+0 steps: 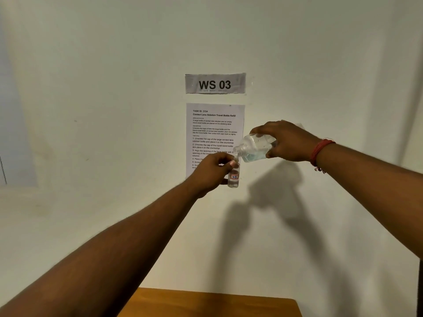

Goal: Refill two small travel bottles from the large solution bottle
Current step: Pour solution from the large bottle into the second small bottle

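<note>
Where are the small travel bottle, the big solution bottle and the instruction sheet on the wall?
small travel bottle (234,177): head view, on its red-edged label.
large solution bottle (256,146): head view, on its clear tilted body.
instruction sheet (214,124): head view, on its upper printed text.

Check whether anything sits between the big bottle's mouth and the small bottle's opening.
Nothing visible does. The large bottle, tilted in the right hand, has its open neck right at the top of the small bottle, which the left hand holds upright. No cap on either.

The big bottle (256,146) was up right of the small bottle (234,176), both before the sheet (214,124); the table (212,303) was below.
</note>
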